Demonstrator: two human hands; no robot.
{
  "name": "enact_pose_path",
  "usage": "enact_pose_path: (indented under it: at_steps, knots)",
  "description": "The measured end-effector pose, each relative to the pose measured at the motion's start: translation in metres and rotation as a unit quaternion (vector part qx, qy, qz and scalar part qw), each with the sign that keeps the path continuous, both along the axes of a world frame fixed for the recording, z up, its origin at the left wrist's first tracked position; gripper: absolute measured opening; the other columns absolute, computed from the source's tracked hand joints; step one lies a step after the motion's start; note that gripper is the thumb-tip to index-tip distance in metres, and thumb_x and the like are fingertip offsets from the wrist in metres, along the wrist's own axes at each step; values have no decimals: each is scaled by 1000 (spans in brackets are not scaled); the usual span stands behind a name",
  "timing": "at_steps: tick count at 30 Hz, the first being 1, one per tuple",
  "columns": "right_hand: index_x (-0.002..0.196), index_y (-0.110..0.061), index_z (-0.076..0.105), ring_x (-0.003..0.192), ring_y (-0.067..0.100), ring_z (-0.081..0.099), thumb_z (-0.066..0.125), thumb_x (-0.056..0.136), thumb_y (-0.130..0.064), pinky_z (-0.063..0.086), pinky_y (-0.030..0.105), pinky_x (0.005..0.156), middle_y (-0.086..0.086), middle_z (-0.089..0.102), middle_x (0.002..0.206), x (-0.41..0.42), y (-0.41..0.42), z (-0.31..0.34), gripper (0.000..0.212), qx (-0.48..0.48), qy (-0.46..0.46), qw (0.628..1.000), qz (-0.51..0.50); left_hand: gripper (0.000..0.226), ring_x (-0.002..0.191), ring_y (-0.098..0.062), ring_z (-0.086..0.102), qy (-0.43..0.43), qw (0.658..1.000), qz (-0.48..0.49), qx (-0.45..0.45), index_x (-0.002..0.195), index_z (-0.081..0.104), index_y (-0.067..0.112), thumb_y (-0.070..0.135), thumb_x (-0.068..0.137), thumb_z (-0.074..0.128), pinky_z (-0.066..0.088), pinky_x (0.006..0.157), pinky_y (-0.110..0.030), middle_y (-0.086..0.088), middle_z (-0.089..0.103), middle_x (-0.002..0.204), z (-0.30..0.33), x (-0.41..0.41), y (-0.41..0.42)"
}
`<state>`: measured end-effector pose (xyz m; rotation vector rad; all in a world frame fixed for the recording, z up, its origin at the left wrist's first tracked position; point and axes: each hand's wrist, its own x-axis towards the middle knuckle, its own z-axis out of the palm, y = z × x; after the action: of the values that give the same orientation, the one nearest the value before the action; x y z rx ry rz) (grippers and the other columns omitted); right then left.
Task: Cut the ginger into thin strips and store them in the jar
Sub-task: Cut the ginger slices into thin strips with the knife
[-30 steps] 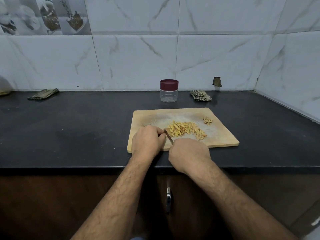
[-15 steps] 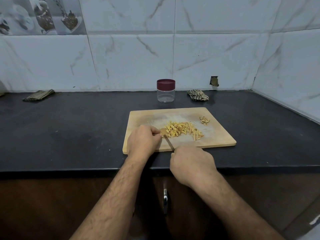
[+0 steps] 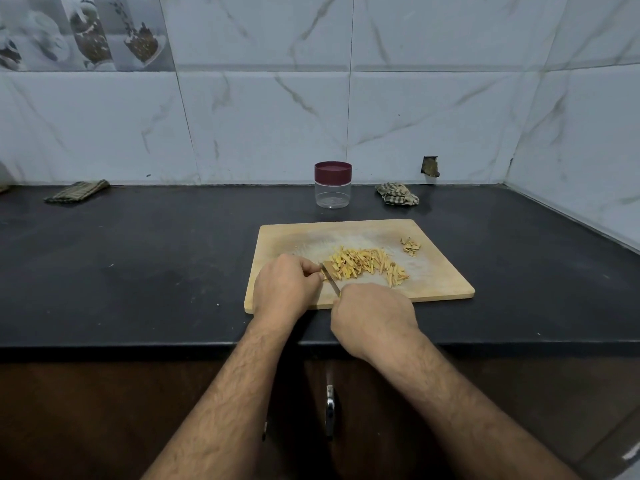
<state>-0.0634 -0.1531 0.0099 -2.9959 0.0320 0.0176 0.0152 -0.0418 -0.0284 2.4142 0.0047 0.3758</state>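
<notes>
Most of the ginger [image 3: 367, 266] is lying in strips mid-board [image 3: 440, 282]. The right hand [image 3: 374, 318] is gripping the knife [image 3: 330, 276], the left hand [image 3: 285, 287] is curling — seemingly onto the last piece. The jar [image 3: 332, 185] is waiting lidded, empty, at the table's [image 3: 138, 265] back edge — filling remains.

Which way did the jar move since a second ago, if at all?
No. The jar keeps its spot behind the cutting board's far edge; only the camera shifted.

Dim, bluish, sharp; wide-angle edge warping.
</notes>
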Motion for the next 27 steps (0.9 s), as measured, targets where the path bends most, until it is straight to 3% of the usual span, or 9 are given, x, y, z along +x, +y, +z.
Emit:
enact_pose_path:
  at_steps: [7, 15, 19, 23, 27]
  knots:
    - [110, -16, 62, 81, 21, 50, 42, 100, -24, 40, 31, 68, 1, 52, 87, 0, 2, 0, 23, -6, 0, 1000, 2, 16, 95, -16, 64, 9, 1000, -5, -7, 100, 78, 32, 30, 88, 66, 50, 76, -28, 13, 73, 104, -1, 1, 1]
    - [113, -17, 62, 85, 20, 46, 51, 95, -17, 38, 33, 72, 2, 62, 109, 8, 13, 14, 21, -35, 39, 999, -10, 15, 99, -16, 65, 17, 1000, -4, -23, 98, 77, 30, 29, 87, 68, 53, 85, -33, 12, 73, 105, 1, 2, 1]
    - [114, -15, 62, 83, 22, 49, 51, 96, -18, 41, 33, 71, 2, 57, 96, -3, 4, 4, 21, -39, 42, 998, -8, 15, 97, -15, 64, 19, 1000, 0, -24, 97, 78, 30, 25, 87, 66, 51, 80, -29, 12, 74, 103, 2, 1, 0]
    - [113, -17, 62, 90, 22, 56, 43, 102, -29, 42, 33, 73, 4, 64, 108, -16, -3, 0, 25, -3, 35, 999, -10, 16, 95, -13, 63, 25, 999, 4, -28, 96, 78, 30, 24, 87, 66, 48, 75, -26, 12, 73, 101, 3, 2, 0]
    - [110, -17, 61, 83, 23, 51, 43, 100, -23, 42, 32, 69, 3, 56, 93, -9, -1, 5, 22, 8, 14, 1000, -14, 20, 93, -15, 62, 22, 999, 14, -40, 98, 76, 30, 22, 86, 64, 47, 75, -25, 9, 72, 96, 3, 1, -1]
